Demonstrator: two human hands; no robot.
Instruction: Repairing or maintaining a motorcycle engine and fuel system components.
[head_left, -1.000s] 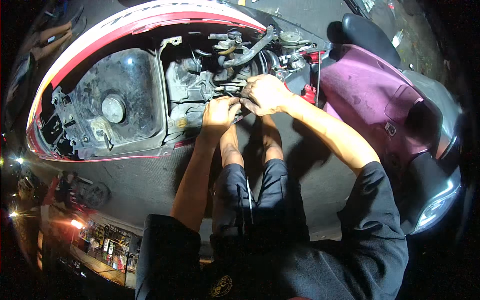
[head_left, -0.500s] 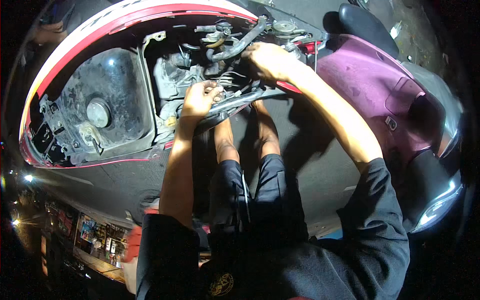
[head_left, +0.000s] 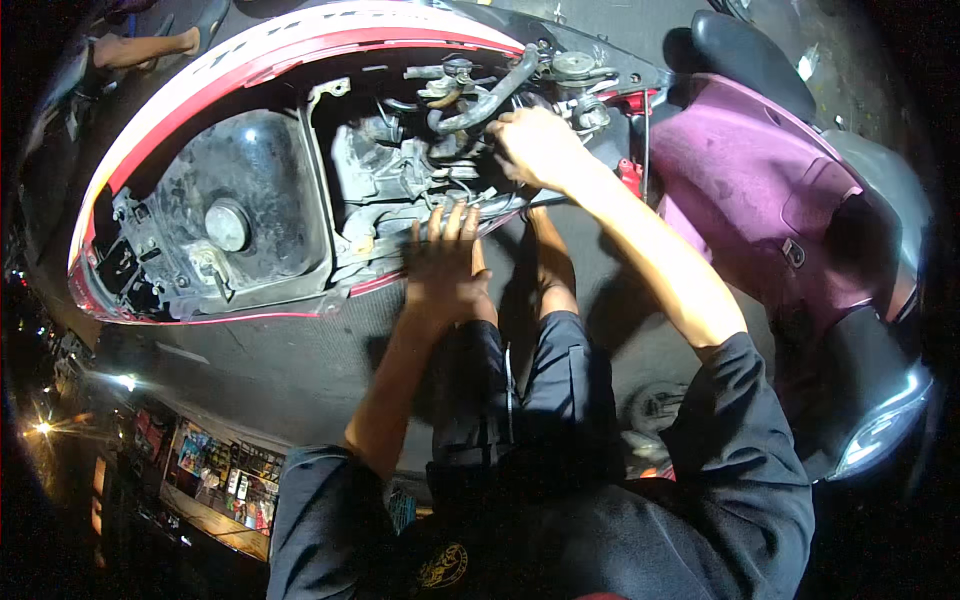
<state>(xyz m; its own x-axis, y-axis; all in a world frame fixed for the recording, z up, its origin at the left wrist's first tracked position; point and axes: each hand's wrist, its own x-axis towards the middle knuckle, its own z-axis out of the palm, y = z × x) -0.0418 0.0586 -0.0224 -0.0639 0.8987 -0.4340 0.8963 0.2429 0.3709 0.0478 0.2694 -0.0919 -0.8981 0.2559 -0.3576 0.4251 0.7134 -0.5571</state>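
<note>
A scooter with its upper body open lies before me, showing a dark fuel tank (head_left: 265, 165) with a round cap (head_left: 227, 225) and engine parts to the right of it. My right hand (head_left: 540, 148) reaches into these parts, below a curved grey hose (head_left: 495, 95). Its fingers curl downward, and what they grip is hidden. My left hand (head_left: 445, 262) is open, palm down with fingers spread, in shadow. Its fingertips are at the near frame tube (head_left: 400, 222), and I cannot tell whether they touch it. Nothing shows in this hand.
A pink scooter (head_left: 730, 170) with a black seat (head_left: 745, 60) stands close on the right. The red and white side panel (head_left: 150, 140) curves along the far left. My legs stand at the near side. Another person's leg (head_left: 150, 48) shows at the upper left, and lit shelves (head_left: 235, 480) at the lower left.
My left hand has drawn back from the engine parts, and its pinched fingers have spread. My right hand stays among the parts, its fingers more curled. The view has shifted slightly.
</note>
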